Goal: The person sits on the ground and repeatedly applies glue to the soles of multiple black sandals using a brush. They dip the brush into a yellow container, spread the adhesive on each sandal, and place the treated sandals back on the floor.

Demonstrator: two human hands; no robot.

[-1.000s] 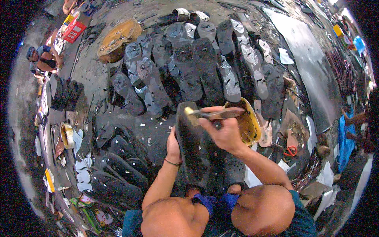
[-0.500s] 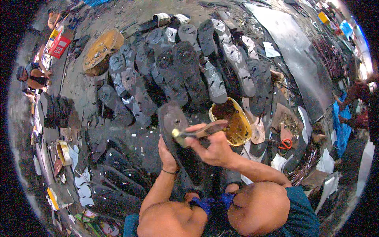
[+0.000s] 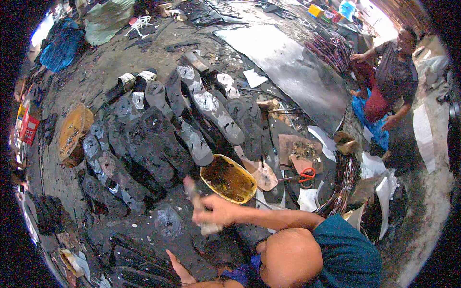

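My right hand (image 3: 215, 210) is closed round a short brush (image 3: 193, 191). Its handle points up and away to the left, and its pale, glue-coloured end hangs below my fingers. Low in the picture, my left hand (image 3: 178, 270) lies along the near left side of a dark footwear sole (image 3: 168, 222) with a wet, shiny patch at its far end. Most of that hand's fingers are hidden, but it appears to support the sole. Just ahead and right of the brush is a yellow-rimmed tub (image 3: 249, 184) with brown, sticky residue inside.
Many dark soles (image 3: 153, 122), some with shiny pale coatings, lie beyond my hands. A wooden block (image 3: 74, 129) is at far left. Orange-handled scissors (image 3: 307, 175) lie right of the tub. A big sheet (image 3: 288, 62) stretches behind. Another person (image 3: 391, 81) sits at far right.
My view has swung right, bringing the other person into sight. The brush has lifted off the sole, and its handle now points away left. My left hand and the sole sit lower in view.
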